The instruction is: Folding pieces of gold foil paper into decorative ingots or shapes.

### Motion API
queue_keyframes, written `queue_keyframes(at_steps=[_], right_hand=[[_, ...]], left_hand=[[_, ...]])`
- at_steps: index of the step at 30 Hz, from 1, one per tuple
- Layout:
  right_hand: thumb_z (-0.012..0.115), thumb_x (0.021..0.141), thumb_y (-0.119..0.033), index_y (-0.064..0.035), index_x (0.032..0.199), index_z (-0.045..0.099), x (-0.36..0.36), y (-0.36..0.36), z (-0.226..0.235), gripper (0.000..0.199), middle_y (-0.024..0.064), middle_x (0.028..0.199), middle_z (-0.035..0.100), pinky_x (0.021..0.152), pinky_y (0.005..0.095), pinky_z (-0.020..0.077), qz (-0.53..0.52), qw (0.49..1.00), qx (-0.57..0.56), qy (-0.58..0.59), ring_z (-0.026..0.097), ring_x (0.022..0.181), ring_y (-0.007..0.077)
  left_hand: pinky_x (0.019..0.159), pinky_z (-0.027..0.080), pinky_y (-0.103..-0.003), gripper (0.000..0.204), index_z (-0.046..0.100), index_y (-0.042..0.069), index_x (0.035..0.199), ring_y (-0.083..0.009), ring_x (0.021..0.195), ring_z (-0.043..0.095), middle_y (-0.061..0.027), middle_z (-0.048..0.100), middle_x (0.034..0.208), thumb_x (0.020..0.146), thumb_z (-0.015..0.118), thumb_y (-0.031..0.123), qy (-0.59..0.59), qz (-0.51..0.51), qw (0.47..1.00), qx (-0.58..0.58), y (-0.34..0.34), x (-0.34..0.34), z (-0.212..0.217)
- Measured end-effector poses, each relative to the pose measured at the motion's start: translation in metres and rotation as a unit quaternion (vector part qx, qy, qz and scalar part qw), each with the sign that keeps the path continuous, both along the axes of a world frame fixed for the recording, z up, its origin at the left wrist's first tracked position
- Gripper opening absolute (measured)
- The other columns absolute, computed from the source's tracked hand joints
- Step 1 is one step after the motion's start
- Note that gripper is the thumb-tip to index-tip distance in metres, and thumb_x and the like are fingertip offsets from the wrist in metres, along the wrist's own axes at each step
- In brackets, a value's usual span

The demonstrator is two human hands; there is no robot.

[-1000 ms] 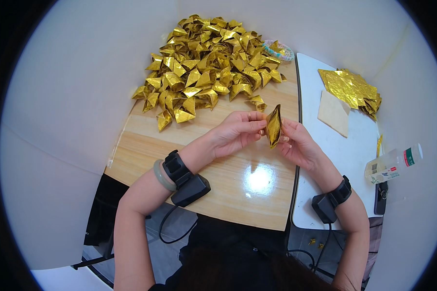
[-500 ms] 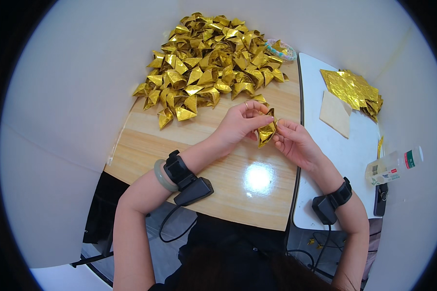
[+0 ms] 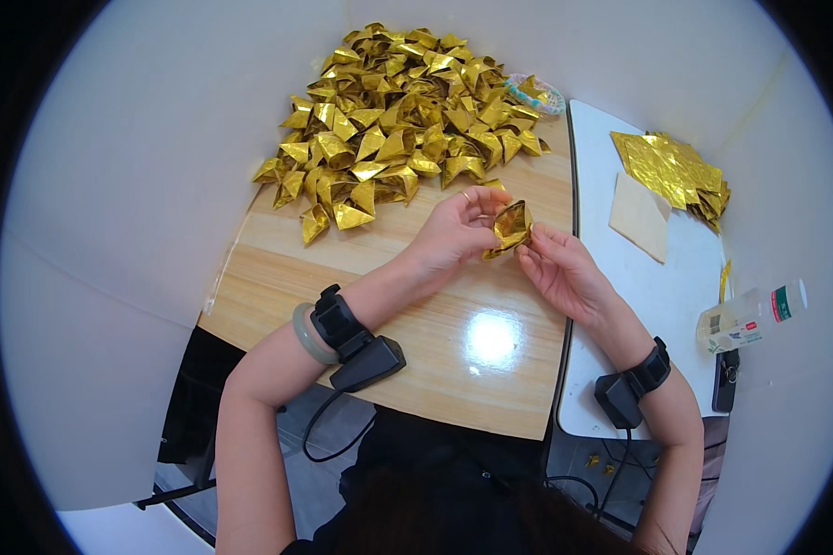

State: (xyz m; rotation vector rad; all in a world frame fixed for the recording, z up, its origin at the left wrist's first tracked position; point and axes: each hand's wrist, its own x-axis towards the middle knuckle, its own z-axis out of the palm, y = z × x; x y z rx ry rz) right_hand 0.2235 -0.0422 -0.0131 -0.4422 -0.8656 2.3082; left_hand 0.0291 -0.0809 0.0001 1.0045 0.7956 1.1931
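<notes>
Between my two hands is a folded gold paper ingot (image 3: 513, 225), held above the wooden table with its hollow side showing. My left hand (image 3: 463, 227) grips it from the left, thumb at its lower edge and fingers behind it. The fingertips of my right hand (image 3: 565, 268) pinch its right edge. Beyond my hands lies a large heap of similar gold paper ingots (image 3: 393, 129), piled toward the back of the table.
A wooden table (image 3: 389, 342) adjoins a white table (image 3: 611, 370) on the right. On the white one lie a stack of gold foil sheets (image 3: 666, 171), a pale paper piece (image 3: 639, 217) and a clear plastic bottle (image 3: 745, 316). A pastel ring (image 3: 551, 102) sits by the heap.
The gold paper ingot has turned and opened wider, so its hollow now shows. My left thumb has moved down and left along it. My right hand stays nearly in place.
</notes>
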Motion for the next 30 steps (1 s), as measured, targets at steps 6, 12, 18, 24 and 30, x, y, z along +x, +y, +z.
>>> queue_keyframes(at_steps=[6, 12, 18, 24, 30], right_hand=[[0.052, 0.094, -0.011, 0.0034, 0.108, 0.052, -0.003, -0.002, 0.007, 0.021, 0.0115, 0.104, 0.060, 0.084, 0.0243, 0.0539, -0.037, 0.999, -0.004, -0.013, 0.063, 0.093, 0.0160], [0.058, 0.086, -0.009, 0.0003, 0.117, 0.050, 0.004, 0.000, 0.005, 0.034, 0.0078, 0.109, 0.057, 0.079, 0.0290, 0.0499, -0.008, 1.000, 0.003, -0.019, 0.057, 0.100, 0.0167], [0.065, 0.076, -0.009, -0.0070, 0.110, 0.054, -0.004, -0.013, 0.023, 0.036, 0.0067, 0.112, 0.053, 0.081, 0.0311, 0.0448, -0.231, 0.751, 0.522, -0.331, 0.053, 0.104, 0.0198], [0.069, 0.073, -0.012, -0.0090, 0.097, 0.060, -0.002, -0.012, 0.016, 0.026, 0.0107, 0.112, 0.053, 0.089, 0.0371, 0.0438, -0.161, 0.605, 0.674, -0.392, 0.049, 0.108, 0.0280], [0.073, 0.071, -0.017, -0.0101, 0.092, 0.061, -0.006, -0.015, 0.025, 0.025, 0.0091, 0.116, 0.052, 0.090, 0.0394, 0.0436, -0.190, 0.513, 0.742, -0.388, 0.046, 0.111, 0.0313]], left_hand=[[0.093, 0.043, -0.027, 0.050, 0.049, 0.001, 0.123, -0.0146, 0.111, 0.052, -0.0080, 0.055, 0.116, 0.075, 0.050, -0.010, -0.052, -0.009, 0.999, -0.009, 0.002, -0.001, 0.000], [0.087, 0.046, -0.025, 0.039, 0.058, 0.000, 0.118, -0.0112, 0.098, 0.058, -0.0079, 0.062, 0.110, 0.079, 0.054, -0.003, 0.092, 0.028, 0.995, 0.038, 0.004, -0.002, -0.004], [0.072, 0.048, -0.022, 0.029, 0.064, -0.001, 0.110, -0.0081, 0.081, 0.060, -0.0082, 0.067, 0.097, 0.082, 0.059, 0.004, 0.312, -0.006, 0.950, 0.002, 0.009, -0.014, -0.008], [0.078, 0.046, -0.029, 0.026, 0.067, 0.004, 0.104, -0.0161, 0.087, 0.058, -0.0073, 0.066, 0.095, 0.082, 0.063, 0.018, 0.400, 0.065, 0.901, 0.154, 0.017, -0.021, -0.017], [0.091, 0.040, -0.032, 0.017, 0.068, 0.011, 0.091, -0.0218, 0.102, 0.050, -0.0026, 0.061, 0.099, 0.076, 0.070, 0.019, 0.430, 0.058, 0.831, 0.348, 0.016, -0.046, 0.013]])
